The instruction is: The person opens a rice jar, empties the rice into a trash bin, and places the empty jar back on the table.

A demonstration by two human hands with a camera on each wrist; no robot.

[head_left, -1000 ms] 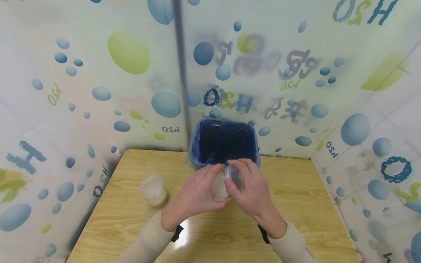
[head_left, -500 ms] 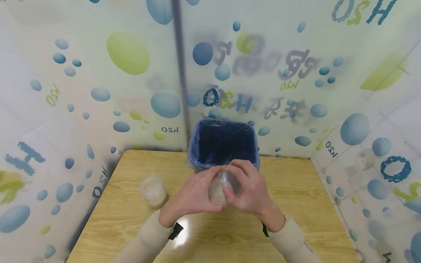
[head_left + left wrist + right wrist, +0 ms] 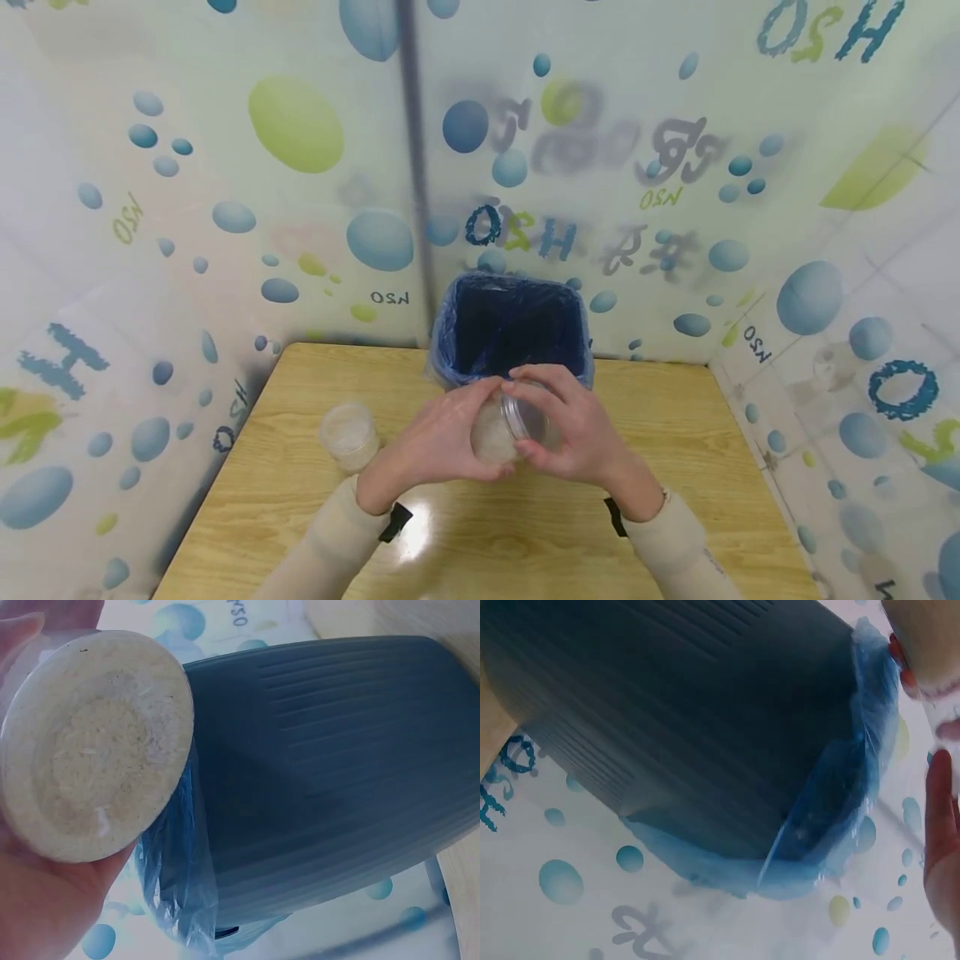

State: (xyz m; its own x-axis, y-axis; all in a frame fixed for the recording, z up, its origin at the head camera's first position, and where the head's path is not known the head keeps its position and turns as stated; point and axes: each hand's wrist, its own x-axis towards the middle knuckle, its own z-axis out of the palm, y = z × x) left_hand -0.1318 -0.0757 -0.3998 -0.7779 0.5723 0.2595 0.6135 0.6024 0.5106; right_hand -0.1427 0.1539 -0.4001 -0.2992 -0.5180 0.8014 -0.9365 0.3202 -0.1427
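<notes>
Both hands are together around a clear jar (image 3: 491,435) of pale grains that look like rice. It is tilted, raised above the table in front of the bin. My left hand (image 3: 438,437) grips the jar's body from the left, and in the left wrist view the jar's round base (image 3: 97,750) shows grains through it. The right hand (image 3: 581,437) holds the clear, ridged-edge lid (image 3: 522,415) with fingers over the top and thumb below. Left of the hands stands another clear jar (image 3: 349,435) with pale contents.
A dark bin (image 3: 345,772) lined with a blue plastic bag (image 3: 442,342) stands at the back edge of the wooden table (image 3: 660,433), just beyond the hands. Patterned walls (image 3: 300,208) rise behind and at both sides.
The right hand has shifted its grip and turned slightly around the lid. The left hand has moved a little left with the jar. The other jar and the bin stay put.
</notes>
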